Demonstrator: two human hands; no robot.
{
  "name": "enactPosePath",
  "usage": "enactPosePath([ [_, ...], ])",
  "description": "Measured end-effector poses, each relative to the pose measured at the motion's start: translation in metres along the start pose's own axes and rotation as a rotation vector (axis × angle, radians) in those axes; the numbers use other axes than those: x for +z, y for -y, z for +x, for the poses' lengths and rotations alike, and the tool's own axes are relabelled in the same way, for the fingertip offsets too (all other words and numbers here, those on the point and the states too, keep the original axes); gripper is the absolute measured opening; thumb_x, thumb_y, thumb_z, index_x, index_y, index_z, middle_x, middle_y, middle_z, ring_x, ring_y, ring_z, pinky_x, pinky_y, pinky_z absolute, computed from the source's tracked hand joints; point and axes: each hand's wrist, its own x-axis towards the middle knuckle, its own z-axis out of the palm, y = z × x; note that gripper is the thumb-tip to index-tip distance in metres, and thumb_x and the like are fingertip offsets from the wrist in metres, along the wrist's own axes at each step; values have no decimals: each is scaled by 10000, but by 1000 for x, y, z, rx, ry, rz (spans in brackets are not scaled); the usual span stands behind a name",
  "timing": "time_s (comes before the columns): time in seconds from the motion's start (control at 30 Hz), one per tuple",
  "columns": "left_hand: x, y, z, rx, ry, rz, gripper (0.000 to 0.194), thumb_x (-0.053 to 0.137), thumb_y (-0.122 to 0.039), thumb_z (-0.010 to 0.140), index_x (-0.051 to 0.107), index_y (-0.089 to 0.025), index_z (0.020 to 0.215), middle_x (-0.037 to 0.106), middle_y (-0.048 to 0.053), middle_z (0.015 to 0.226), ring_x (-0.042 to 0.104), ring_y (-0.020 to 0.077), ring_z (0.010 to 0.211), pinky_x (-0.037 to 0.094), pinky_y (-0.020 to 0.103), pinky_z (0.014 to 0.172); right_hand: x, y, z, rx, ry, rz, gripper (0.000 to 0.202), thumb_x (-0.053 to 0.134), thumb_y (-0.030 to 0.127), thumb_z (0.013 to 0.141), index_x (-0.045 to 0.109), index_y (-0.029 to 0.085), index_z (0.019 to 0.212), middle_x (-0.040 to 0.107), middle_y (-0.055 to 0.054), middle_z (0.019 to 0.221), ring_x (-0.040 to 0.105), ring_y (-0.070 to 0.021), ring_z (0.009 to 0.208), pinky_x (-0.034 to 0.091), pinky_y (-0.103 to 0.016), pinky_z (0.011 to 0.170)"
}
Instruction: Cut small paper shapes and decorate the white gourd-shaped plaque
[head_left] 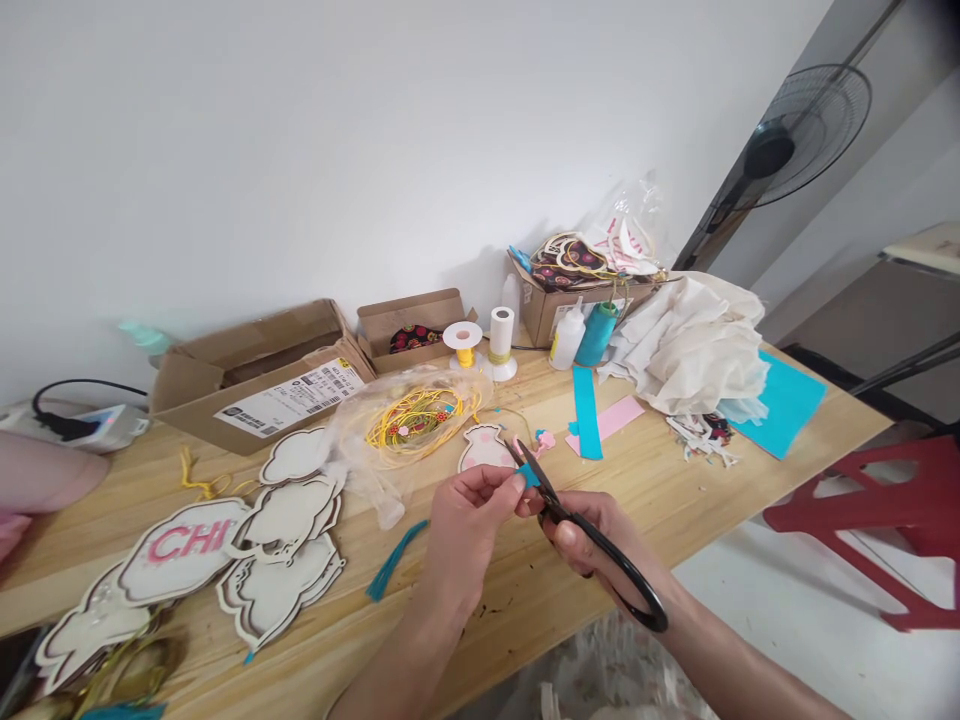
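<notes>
My left hand (480, 510) pinches a small blue piece of felt or paper (529, 475) above the front of the table. Black-handled scissors (600, 545) are gripped in my right hand (592, 530), and their blades meet the blue piece. Just behind the blades lies a white cutout with pink spots (482, 447), partly covered by my left fingers. Small pink scraps (545, 440) rest beside it. A blue strip (587, 412) crosses a pink strip (616, 418) farther right. To the left of my left wrist is a teal tassel (397, 560).
Cloud-shaped wooden plaques (281, 590) overlap at the left. An open cardboard box (259, 370) stands behind them, near a bag of yellow cord (412, 420). A glue bottle (568, 337), a teal thread spool (598, 335) and crumpled white cloth (690, 340) line the back. A red stool (885, 520) is at right.
</notes>
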Motion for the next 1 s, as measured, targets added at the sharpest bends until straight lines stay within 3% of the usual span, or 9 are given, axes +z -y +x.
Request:
enactPosePath([
  [0.2,1,5,0,33,-51,-2,115,671,-258,656,660,-151,613,637,-2,520,563,106,522,446,222,584,11,-14,-1,24,-66,109,533,556,587,715,550,101,933,266,52,589,164,-52,467,119,-214,411],
  [0.57,0,0,-1,45,-49,17,104,653,-227,667,657,-159,589,622,-20,503,548,94,510,435,209,567,14,-8,3,-31,-95,55,449,571,542,726,583,115,863,297,44,579,184,-58,488,131,-213,435],
  [0.77,1,-1,-1,45,-51,29,91,657,-222,656,661,-156,594,633,-15,510,547,90,499,430,200,546,7,-12,3,-23,-78,-3,443,565,522,744,601,107,895,263,55,547,164,-52,469,133,-211,422],
  [1.0,0,-3,-1,19,-35,39,94,680,-234,623,652,-153,584,610,-20,478,538,97,491,433,218,550,-6,-3,3,22,-46,-95,503,612,560,672,621,97,867,325,34,595,240,-60,510,188,-198,449],
])
